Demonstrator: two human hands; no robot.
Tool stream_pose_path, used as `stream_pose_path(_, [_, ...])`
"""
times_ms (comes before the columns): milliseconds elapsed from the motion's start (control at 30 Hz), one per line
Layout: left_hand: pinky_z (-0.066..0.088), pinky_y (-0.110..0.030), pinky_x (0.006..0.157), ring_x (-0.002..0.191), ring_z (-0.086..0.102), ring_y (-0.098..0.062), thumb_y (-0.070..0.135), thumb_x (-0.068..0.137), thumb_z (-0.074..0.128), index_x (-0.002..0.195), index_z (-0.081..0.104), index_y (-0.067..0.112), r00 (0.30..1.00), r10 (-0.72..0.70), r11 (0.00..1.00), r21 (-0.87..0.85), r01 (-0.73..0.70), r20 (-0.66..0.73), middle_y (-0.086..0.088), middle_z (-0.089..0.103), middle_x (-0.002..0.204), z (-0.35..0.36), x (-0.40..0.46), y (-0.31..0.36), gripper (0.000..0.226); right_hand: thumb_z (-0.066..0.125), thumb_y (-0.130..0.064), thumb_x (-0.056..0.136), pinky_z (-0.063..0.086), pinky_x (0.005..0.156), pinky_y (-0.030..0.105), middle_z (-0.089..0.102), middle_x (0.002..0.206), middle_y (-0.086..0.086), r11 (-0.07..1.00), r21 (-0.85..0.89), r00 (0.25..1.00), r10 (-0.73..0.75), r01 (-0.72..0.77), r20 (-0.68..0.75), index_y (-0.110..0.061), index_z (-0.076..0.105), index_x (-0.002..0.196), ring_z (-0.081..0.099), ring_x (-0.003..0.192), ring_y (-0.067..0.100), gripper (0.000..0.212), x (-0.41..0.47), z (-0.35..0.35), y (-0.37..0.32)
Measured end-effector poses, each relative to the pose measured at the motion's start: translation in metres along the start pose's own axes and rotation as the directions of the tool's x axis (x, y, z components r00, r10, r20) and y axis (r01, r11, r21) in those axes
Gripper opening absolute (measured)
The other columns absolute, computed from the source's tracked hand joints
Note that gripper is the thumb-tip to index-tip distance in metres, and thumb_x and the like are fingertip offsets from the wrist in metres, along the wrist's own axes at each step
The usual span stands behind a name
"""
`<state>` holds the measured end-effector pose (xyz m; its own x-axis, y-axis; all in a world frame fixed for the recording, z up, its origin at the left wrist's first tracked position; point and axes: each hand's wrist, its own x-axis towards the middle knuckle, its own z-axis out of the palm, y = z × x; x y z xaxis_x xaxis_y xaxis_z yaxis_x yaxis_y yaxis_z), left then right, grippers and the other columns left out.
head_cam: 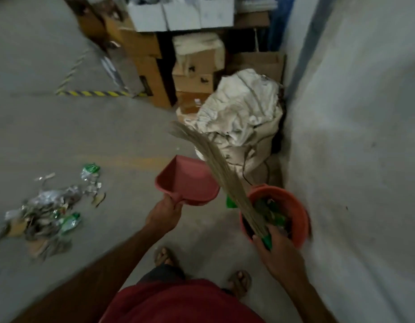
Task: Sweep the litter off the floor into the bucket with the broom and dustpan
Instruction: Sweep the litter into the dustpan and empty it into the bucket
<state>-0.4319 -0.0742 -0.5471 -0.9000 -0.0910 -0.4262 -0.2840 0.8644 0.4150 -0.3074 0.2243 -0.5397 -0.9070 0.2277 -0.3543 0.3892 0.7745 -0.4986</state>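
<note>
Partly done: some wrappers already in the bucket [292, 201], a litter pile [48, 213] left on the floor at left, left hand [164, 215] fingers clamped on the dustpan [187, 183] handle, right hand [278, 250] fingers clamped on the broom [220, 164].

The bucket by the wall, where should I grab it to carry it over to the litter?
Grip the bucket by its rim on the near-left side, reaching from above. The wall crowds its far right side, no handle shows, and the open top leaves the rim free. The right hand with the broom hangs over it now, so free that hand first.
</note>
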Motion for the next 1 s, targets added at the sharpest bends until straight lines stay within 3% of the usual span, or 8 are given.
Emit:
stream_pose_path(133, [0.045,-0.043,0.085,0.110,0.058,-0.041,0.038,0.096,0.051,0.121,0.043,0.004,0.978,-0.148,0.987,-0.091,0.135,-0.144,-0.023,0.060,0.119,-0.032,-0.014,-0.062,0.043,0.051,-0.060,0.089,0.051,0.077,0.033,0.069,0.106,-0.004,0.989,-0.038,0.986,-0.138,0.142,0.088,-0.035,0.049,0.131,0.066,0.099,0.021,0.049,0.011,0.023,-0.058])
stream_pose_path(400, [0.046,-0.042,0.080,0.104,0.060,-0.038,0.040,0.095,0.050,0.112,0.044,0.007,0.907,-0.332,0.938,-0.198,0.286,-0.261,-0.019,0.063,0.112,-0.093,-0.030,-0.217,0.038,0.047,-0.059,0.091,0.049,0.061,0.027,0.059,0.077,-0.014,0.903,-0.153,0.903,-0.361,0.401,0.234,-0.041,0.049,0.107,0.056,0.066,0.001,0.024,0.022,0.099,-0.213])
stream_pose_path(567, [0.049,-0.043,0.081,0.102,0.061,-0.035,0.037,0.097,0.048,0.117,0.043,0.009,0.872,-0.427,0.891,-0.276,0.360,-0.240,-0.015,0.063,0.112,-0.124,-0.032,-0.321,0.035,0.049,-0.055,0.091,0.055,0.066,0.037,0.061,0.076,-0.008,0.883,-0.155,0.866,-0.375,0.442,0.331,-0.036,0.051,0.106,0.062,0.068,0.009,0.024,0.027,0.165,-0.303])
stream_pose_path(700, [0.050,-0.046,0.085,0.105,0.061,-0.035,0.036,0.098,0.046,0.125,0.042,0.010,0.830,-0.508,0.849,-0.300,0.435,-0.231,-0.014,0.061,0.117,-0.147,-0.035,-0.391,0.038,0.047,-0.052,0.095,0.052,0.067,0.034,0.064,0.086,-0.005,0.849,-0.216,0.846,-0.387,0.482,0.367,-0.031,0.049,0.122,0.062,0.076,0.015,0.034,0.030,0.210,-0.360])
stream_pose_path(900, [0.048,-0.044,0.080,0.102,0.060,-0.037,0.031,0.096,0.049,0.108,0.048,0.014,0.750,-0.607,0.787,-0.329,0.521,-0.264,-0.016,0.059,0.112,-0.175,-0.027,-0.459,0.021,0.044,-0.050,0.098,0.053,0.080,0.037,0.066,0.106,0.003,0.832,-0.274,0.823,-0.322,0.482,0.469,-0.026,0.039,0.138,0.065,0.094,0.025,0.047,0.047,0.260,-0.434])
stream_pose_path(1000, [0.050,-0.046,0.075,0.097,0.061,-0.039,0.028,0.095,0.049,0.109,0.050,0.011,0.742,-0.606,0.788,-0.344,0.511,-0.286,-0.017,0.056,0.110,-0.184,-0.008,-0.485,0.022,0.048,-0.043,0.098,0.051,0.074,0.034,0.067,0.102,0.004,0.825,-0.285,0.811,-0.309,0.488,0.496,-0.022,0.044,0.133,0.065,0.091,0.027,0.041,0.070,0.284,-0.473])
